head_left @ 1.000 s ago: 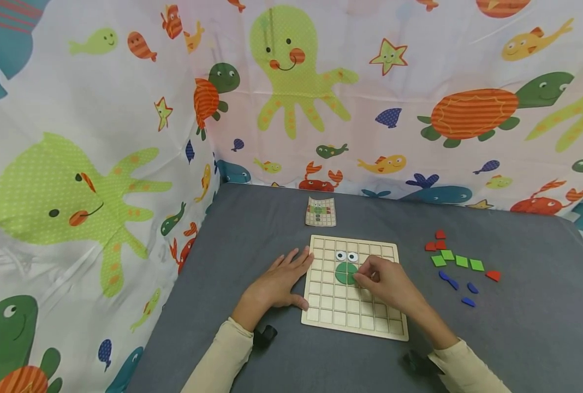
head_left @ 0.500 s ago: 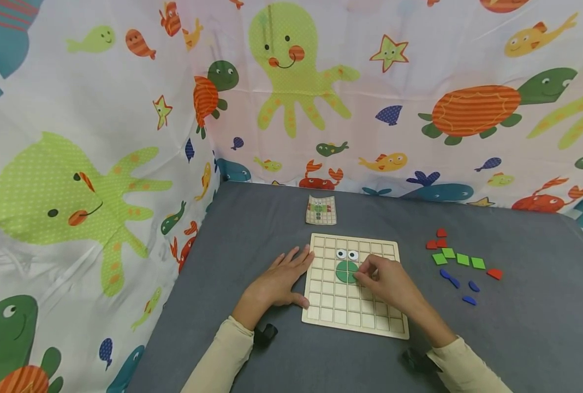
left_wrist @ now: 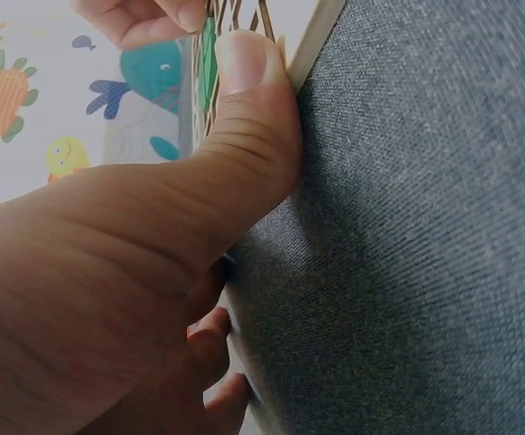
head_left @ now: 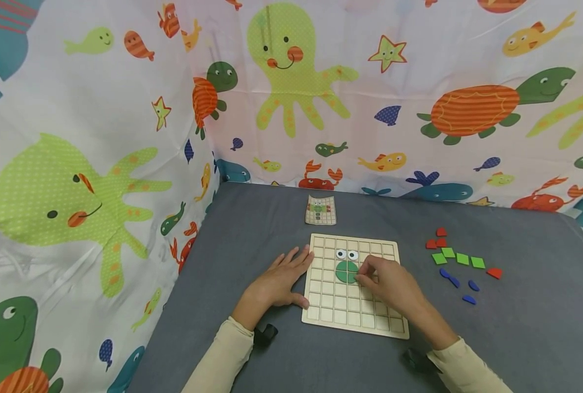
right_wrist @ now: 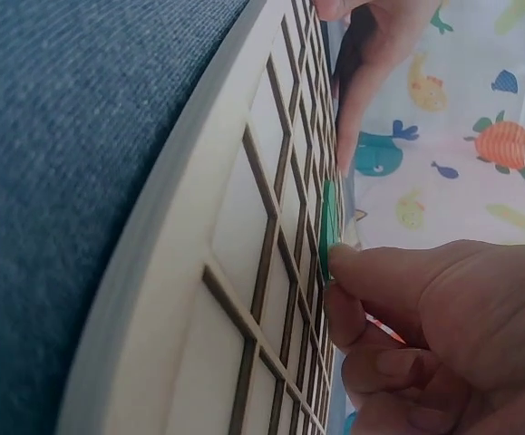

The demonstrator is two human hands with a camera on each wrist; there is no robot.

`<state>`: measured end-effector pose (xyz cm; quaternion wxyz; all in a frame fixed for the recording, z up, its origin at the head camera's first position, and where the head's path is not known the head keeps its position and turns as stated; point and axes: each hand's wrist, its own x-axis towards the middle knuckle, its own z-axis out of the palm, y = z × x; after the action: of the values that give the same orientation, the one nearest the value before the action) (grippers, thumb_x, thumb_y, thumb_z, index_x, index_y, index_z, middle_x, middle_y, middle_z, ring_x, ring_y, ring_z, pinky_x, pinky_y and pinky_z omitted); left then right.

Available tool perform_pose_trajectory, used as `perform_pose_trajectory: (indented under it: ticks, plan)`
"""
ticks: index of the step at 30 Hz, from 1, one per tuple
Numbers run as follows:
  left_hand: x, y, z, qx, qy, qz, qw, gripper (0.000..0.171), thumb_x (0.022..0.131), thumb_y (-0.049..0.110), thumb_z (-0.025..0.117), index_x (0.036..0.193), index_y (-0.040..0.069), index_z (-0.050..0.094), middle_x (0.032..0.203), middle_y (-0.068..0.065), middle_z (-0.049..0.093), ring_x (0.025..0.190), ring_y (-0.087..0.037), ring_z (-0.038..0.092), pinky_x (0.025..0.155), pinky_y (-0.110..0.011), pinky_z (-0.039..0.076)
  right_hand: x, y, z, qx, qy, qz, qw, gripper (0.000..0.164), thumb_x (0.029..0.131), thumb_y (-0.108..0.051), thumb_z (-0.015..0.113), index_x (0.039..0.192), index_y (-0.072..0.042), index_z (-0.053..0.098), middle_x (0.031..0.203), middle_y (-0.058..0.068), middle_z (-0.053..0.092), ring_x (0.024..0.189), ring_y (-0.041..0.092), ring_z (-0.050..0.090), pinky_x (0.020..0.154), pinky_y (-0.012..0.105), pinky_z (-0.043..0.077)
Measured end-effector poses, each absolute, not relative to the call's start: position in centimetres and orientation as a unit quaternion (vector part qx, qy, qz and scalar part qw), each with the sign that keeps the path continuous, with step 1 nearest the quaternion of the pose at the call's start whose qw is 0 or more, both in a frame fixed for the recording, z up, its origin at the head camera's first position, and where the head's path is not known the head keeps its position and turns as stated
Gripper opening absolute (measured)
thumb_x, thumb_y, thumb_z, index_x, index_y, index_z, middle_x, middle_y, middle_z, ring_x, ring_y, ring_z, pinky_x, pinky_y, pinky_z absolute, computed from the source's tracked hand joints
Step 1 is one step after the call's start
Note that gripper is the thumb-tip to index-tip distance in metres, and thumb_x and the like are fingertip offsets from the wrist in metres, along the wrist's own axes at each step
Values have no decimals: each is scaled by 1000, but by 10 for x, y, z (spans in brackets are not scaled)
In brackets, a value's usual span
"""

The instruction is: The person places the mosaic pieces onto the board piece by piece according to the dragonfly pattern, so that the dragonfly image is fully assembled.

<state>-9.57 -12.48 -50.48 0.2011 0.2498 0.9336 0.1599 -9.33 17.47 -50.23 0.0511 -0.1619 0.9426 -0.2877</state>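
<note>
A light wooden grid board (head_left: 327, 307) lies on the dark grey cloth. Four quarter pieces make up a green circle (head_left: 344, 269) on it, under two white eye pieces (head_left: 340, 254). My right hand (head_left: 393, 285) has its thumb and index finger pinched at the circle's lower right edge; in the right wrist view they meet at a green quarter piece (right_wrist: 328, 222). With fingers spread, my left hand (head_left: 278, 284) rests along the board's left edge. Its thumb (left_wrist: 244, 68) touches the board's border in the left wrist view.
Behind the board lies a small pattern card (head_left: 321, 212). To the right are scattered red pieces (head_left: 494, 273), light green diamonds (head_left: 462, 259) and blue pieces (head_left: 469, 300). A curtain printed with sea animals (head_left: 291, 158) stands behind and at the left.
</note>
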Motion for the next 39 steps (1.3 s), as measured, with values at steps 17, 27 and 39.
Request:
perform_pose_trajectory:
  ticks: [17,27,39]
  plan:
    - [-96,-126,-505,250,933,164,200,121,81,53,84,172,18,12,179,-1,5,165,-29,4,131,-54,10,-93,173,-502,-182,945,-268,47,12,94,-21,83,93,-21,71,83,-12,67,68,7,56,59,29,47]
    - [-96,-125,-506,251,934,159,200,120,81,54,83,172,17,14,179,-2,6,165,-30,5,131,-54,12,-91,160,-496,-236,942,-238,26,21,95,-26,83,116,-23,79,87,-12,66,68,3,57,57,25,46]
    - [-97,-124,-506,247,934,154,204,120,82,54,82,172,18,12,179,-1,5,165,-29,4,131,-54,11,-86,158,-499,-300,947,-110,-24,27,93,-34,84,119,-28,84,76,-10,48,54,4,33,45,22,29]
